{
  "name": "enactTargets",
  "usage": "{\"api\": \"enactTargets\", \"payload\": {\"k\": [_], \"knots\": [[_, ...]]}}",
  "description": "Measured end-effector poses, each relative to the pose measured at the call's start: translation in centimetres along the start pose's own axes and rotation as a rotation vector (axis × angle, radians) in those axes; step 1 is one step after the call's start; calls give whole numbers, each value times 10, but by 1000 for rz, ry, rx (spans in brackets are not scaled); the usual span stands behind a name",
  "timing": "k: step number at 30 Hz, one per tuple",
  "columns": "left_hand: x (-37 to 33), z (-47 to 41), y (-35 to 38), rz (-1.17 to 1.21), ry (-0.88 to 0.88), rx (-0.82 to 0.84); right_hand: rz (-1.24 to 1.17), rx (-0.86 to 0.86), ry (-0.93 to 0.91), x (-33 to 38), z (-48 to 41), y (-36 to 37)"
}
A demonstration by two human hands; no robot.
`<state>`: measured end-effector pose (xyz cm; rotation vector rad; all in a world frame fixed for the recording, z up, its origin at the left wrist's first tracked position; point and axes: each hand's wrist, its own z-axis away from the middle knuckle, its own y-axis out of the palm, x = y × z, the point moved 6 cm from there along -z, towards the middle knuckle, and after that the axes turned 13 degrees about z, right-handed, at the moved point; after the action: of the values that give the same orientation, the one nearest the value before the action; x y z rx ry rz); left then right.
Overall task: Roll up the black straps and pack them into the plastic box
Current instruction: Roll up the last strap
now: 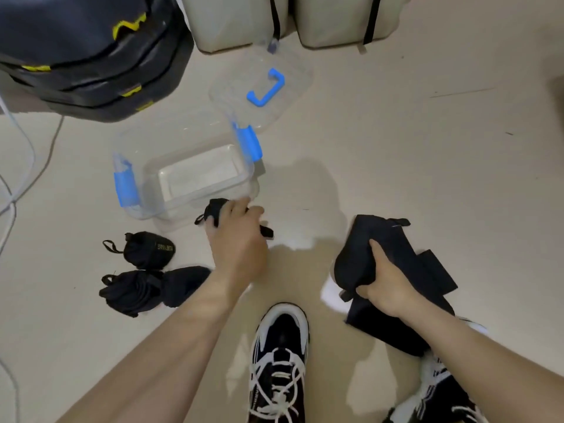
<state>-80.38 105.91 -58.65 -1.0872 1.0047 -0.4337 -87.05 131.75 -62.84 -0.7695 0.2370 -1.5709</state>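
Head view, starting at your left: two rolled black bundles lie on the floor (396, 148). The labelled bundle (149, 248) is nearer the box and the larger bundle (146, 290) is closer to you; both are outside the plastic box (152, 190) and just in front of it. The box stands open, its long side running left to right across your view. I see no strap inside it. Its lid (293, 74) lies on the floor beyond it, to the right.

Your left hand (238, 236) is at the box's near right corner. Its fingers (244, 206) are curled tightly round a rolled strap (217, 209), with a short tail poking out on the right. Whether the roll touches the box wall I cannot tell. The opening lies ahead and slightly left of those fingers, so this hand is much the nearer one. To my eye the next move is a short lift over the near wall.

Your right hand (384, 288) is well apart from the box. Its thumb and fingers grip a wide black strap (366, 236) that is only partly gathered, with loose flat ends trailing towards your shoe (279, 346).
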Motion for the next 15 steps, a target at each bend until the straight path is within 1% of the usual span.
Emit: {"api": "enactTargets", "payload": {"k": [1, 2, 3, 4, 5, 6, 7, 8, 10, 11, 12, 13, 14, 15], "knots": [[-16, 7, 6, 115, 83, 37, -89, -13, 2, 1, 0, 3], [-34, 16, 16, 265, 84, 164, -178, -4, 7, 3, 0, 6], [-49, 28, 32, 424, 3, 350, -272, 20, -9, 10, 2, 8], [-63, 43, 48, 608, -144, 557, -348, 53, -46, 18, 3, 9], [-75, 56, 63, 807, -310, 693, -392, 98, -97, 27, 6, 7], [-84, 64, 72, 968, -446, 731, -387, 150, -151, 36, 9, 4], [-85, 67, 79, 1077, -538, 706, -374, 197, -202, 43, 15, -2], [-83, 66, 81, 1133, -602, 656, -371, 227, -233, 44, 17, -9], [-72, 62, 78, 1144, -666, 556, -439, 220, -224, 36, 18, -27], [-67, 61, 77, 1137, -673, 540, -447, 137, -178, 25, 16, -38], [-63, 61, 76, 1155, -680, 533, -400, 29, -105, 7, 11, -46], [-61, 63, 76, 1196, -702, 533, -342, -43, -12, -14, 8, -48], [-61, 65, 75, 1246, -729, 527, -292, -47, 82, -32, 6, -42], [-61, 66, 73, 1290, -759, 510, -256, -10, 146, -47, 5, -30]]}}
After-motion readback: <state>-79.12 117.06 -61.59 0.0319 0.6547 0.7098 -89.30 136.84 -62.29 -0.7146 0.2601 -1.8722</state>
